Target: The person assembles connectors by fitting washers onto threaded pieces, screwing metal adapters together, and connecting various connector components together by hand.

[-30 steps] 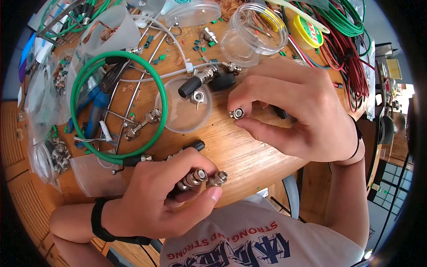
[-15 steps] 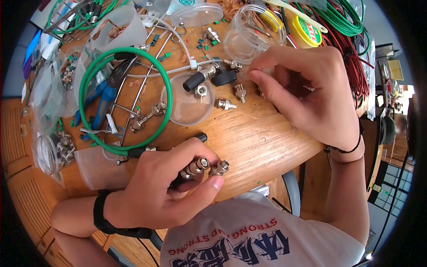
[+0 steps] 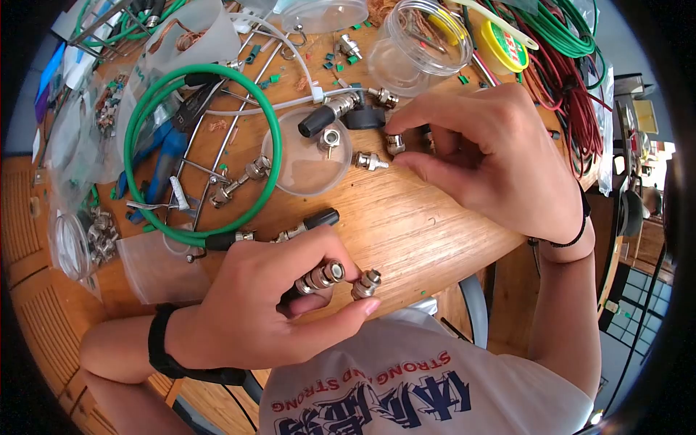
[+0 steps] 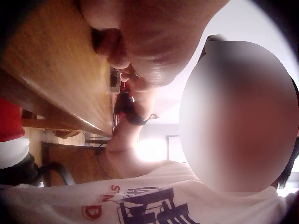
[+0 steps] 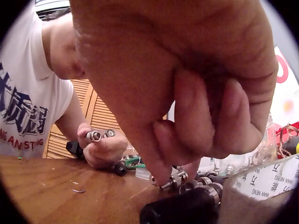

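Observation:
My left hand (image 3: 268, 308) holds a silver connector with a dark sleeve (image 3: 320, 278) in its curled fingers, with a smaller silver connector (image 3: 366, 284) between thumb and index finger. In the right wrist view, both connectors show in the left hand (image 5: 105, 151). The right hand (image 3: 500, 159) pinches a metal connector (image 3: 395, 144) at the table, thumb and index finger on either side. Just left of the thumb another silver connector (image 3: 370, 161) lies on the wood. A round clear lid (image 3: 308, 170) holds a small connector (image 3: 330, 139). In the left wrist view, connectors are hidden behind the left hand (image 4: 145, 42).
A green cable loop (image 3: 130, 145) lies left, over blue-handled pliers (image 3: 168, 156) and metal rods. Behind the right hand are a clear jar (image 3: 399, 69), a yellow tub (image 3: 502, 47) and red wires (image 3: 576, 109). A black-sleeved connector (image 3: 319, 219) lies beyond the left hand.
The connector earlier in the right hand was let go beside the lid. That hand drew back right, then came left and took hold of another connector. My left hand still holds its connectors.

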`<state>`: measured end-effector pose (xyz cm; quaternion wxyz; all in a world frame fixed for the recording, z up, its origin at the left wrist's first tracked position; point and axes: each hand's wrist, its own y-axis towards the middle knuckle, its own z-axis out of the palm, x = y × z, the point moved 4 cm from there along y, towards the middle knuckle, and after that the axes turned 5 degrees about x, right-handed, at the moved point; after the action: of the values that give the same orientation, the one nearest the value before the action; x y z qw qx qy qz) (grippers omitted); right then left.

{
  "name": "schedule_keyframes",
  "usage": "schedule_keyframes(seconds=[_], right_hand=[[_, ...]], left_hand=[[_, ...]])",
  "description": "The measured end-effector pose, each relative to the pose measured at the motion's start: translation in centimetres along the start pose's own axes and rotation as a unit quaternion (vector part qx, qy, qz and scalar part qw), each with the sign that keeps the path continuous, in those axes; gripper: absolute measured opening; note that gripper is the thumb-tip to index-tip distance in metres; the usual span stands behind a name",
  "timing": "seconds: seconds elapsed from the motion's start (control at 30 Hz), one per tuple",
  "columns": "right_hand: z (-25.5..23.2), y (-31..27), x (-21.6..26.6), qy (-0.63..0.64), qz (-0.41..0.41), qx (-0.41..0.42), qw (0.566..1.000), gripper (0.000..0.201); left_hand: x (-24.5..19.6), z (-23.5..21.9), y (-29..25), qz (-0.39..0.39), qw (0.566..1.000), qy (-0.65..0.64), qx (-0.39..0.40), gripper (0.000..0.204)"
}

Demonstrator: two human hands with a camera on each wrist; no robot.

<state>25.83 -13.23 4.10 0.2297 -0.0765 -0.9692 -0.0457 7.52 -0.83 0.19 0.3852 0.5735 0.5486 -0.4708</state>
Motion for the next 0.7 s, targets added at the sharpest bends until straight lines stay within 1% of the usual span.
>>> schedule_keyframes(seconds=[0.03, 0.13, 0.2, 0.33, 0.4, 0.43, 0.5, 0.57, 0.63, 0.7], right_hand=[[0.1, 0.0, -0.1, 0.000, 0.001, 0.000, 1.000, 0.030], [0.1, -0.1, 0.0, 0.009, -0.013, 0.001, 1.000, 0.027], [0.1, -0.1, 0.2, 0.053, 0.032, 0.027, 0.998, 0.025], [-0.3, 0.3, 0.5, 0.067, 0.003, 0.028, 0.997, 0.023], [-0.8, 0.3, 0.3, 0.079, 0.005, -0.036, 0.996, 0.020], [-0.7, 0.3, 0.3, 0.079, 0.005, -0.036, 0.996, 0.020], [-0.7, 0.3, 0.6, 0.071, -0.042, -0.035, 0.996, 0.017], [-0.2, 0.4, 0.8, 0.089, -0.057, -0.036, 0.994, 0.016], [0.0, 0.5, 1.0, 0.109, -0.074, -0.036, 0.991, 0.016], [0.2, 0.6, 1.2, 0.074, -0.105, 0.007, 0.992, 0.021]], left_hand=[[0.0, 0.1, 0.0, 0.023, 1.000, 0.010, -0.001, 0.026], [0.3, 0.2, 0.0, 0.028, 0.999, 0.021, -0.001, 0.027], [0.0, 0.1, 0.0, 0.019, 1.000, 0.023, -0.001, 0.026], [0.0, 0.2, 0.0, 0.006, 1.000, 0.006, -0.012, 0.020], [-0.1, 0.2, 0.0, -0.004, 1.000, 0.005, -0.012, 0.019], [-0.1, 0.2, 0.0, -0.011, 1.000, 0.003, -0.011, 0.018], [-0.1, 0.2, 0.0, -0.003, 1.000, 0.003, -0.012, 0.018], [-0.1, 0.2, 0.0, 0.006, 1.000, 0.001, -0.014, 0.018], [-0.1, 0.1, 0.0, -0.005, 1.000, -0.014, -0.001, 0.017], [-0.3, -0.1, -0.1, -0.015, 1.000, -0.020, 0.002, 0.016]])
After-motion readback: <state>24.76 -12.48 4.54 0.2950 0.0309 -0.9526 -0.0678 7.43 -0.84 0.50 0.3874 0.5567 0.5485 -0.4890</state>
